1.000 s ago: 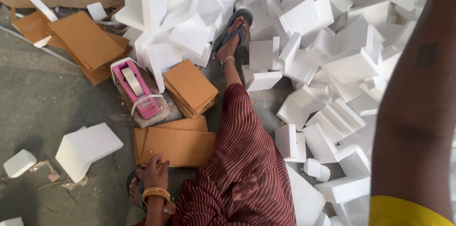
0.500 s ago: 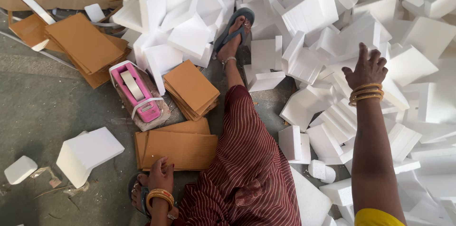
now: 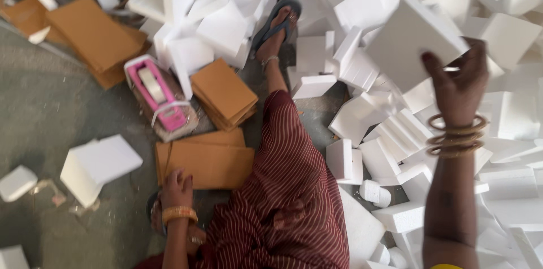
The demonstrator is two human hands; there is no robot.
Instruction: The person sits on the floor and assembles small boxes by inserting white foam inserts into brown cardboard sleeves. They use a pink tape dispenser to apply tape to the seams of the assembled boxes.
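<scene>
I see a flat white foam slab (image 3: 416, 42) lifted at the right of the scene, above the big heap of white foam blocks (image 3: 362, 116) that fills the far and right side of the floor. My right hand (image 3: 457, 85) grasps it from below, thumb on the near face and fingers curled round its lower right corner; motion blur softens the slab's edges and I cannot make out each fingertip. Gold bangles (image 3: 456, 136) ring that wrist, and the forearm runs down out of the bottom edge.

My left hand (image 3: 176, 185) rests at the near left, fingers spread and pressing down on the near edge of a flat brown cardboard sheet (image 3: 208, 161) lying on the grey concrete floor (image 3: 51, 116); it grips nothing that I can tell. An orange bangle (image 3: 179, 212) sits on that wrist.

Between the hands stretches my leg in maroon striped cloth (image 3: 288, 190), ending far off in a foot wearing a grey sandal (image 3: 275, 23), partly ringed by foam.

Just beyond the sheet lies a stack of small brown cardboard pieces (image 3: 224, 93), and left of it a pink tape dispenser (image 3: 156, 96). A larger brown cardboard stack (image 3: 93, 37) lies at the far left. A loose white foam block (image 3: 99, 166) sits on the floor at the near left; another is cut off at the left edge.
</scene>
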